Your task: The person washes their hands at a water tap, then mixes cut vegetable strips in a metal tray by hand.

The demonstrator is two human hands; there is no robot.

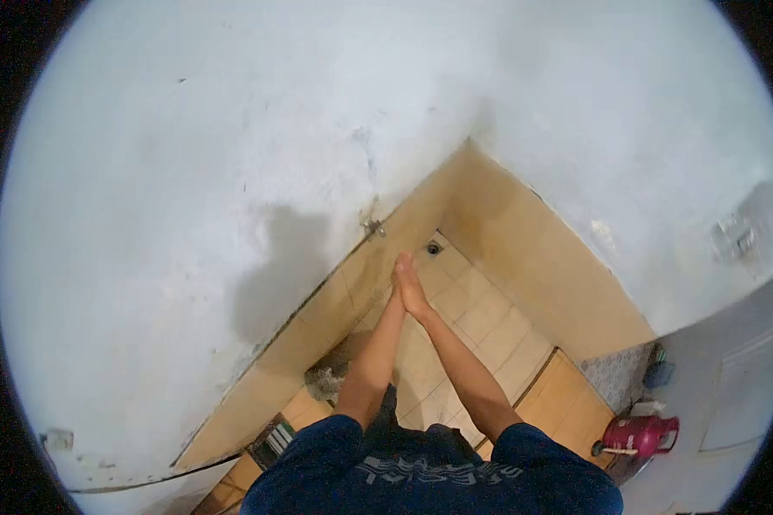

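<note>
Both arms reach forward from a dark blue shirt, above a tiled floor. My left hand (398, 276) and my right hand (413, 293) are pressed palm to palm, fingers pointing away from me. The fingers look straight and lie against each other, and no object shows between them. Just beyond the fingertips is a round floor drain (434, 248). A small metal tap (374, 227) sticks out of the wall to the left of the hands.
Beige tiles (550, 266) line the lower walls, which meet in a corner ahead. A dark basin-like object (325, 382) sits at the left by the wall. At the right is a magenta gas cylinder (644, 436). A raised tiled edge (537, 378) crosses the floor on the right.
</note>
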